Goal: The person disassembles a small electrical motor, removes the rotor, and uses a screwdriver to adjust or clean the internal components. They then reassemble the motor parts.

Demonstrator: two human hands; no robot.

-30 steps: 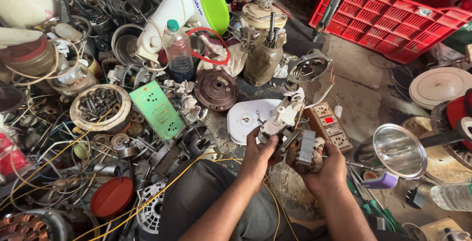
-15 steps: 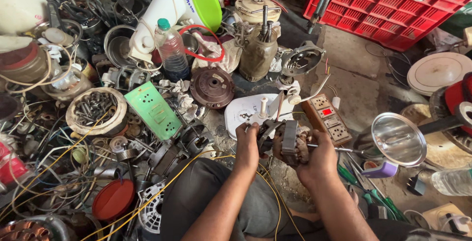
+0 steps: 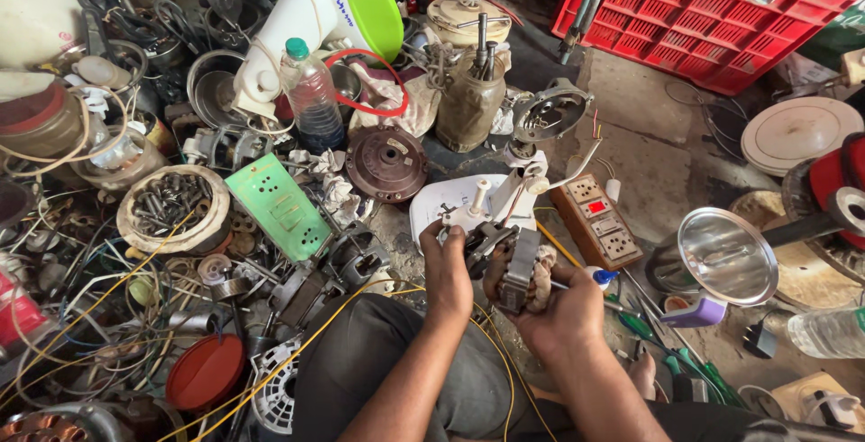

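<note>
Down in front of your lap, your right hand (image 3: pixel 560 314) cups a small electric motor core with copper-wound coils and a grey steel lamination stack (image 3: pixel 519 275), fingers curled tight around its underside. Your left hand (image 3: pixel 448 273) sits just beside it, fingers closed on the dark metal bracket (image 3: pixel 484 241) at the motor's upper left end. The motor hangs over your dark-trousered knee (image 3: pixel 387 361), with a loose yellow wire (image 3: pixel 297 352) trailing across it.

Just beyond your hands lies a white plastic fan housing (image 3: pixel 455 199), and to its right a brown wooden extension board with white sockets (image 3: pixel 597 218). Left of those rests a green rectangular switch plate (image 3: pixel 277 206). Farther off stand a clear plastic bottle with a green cap (image 3: pixel 309 92) and a red plastic crate (image 3: pixel 707 14).
</note>
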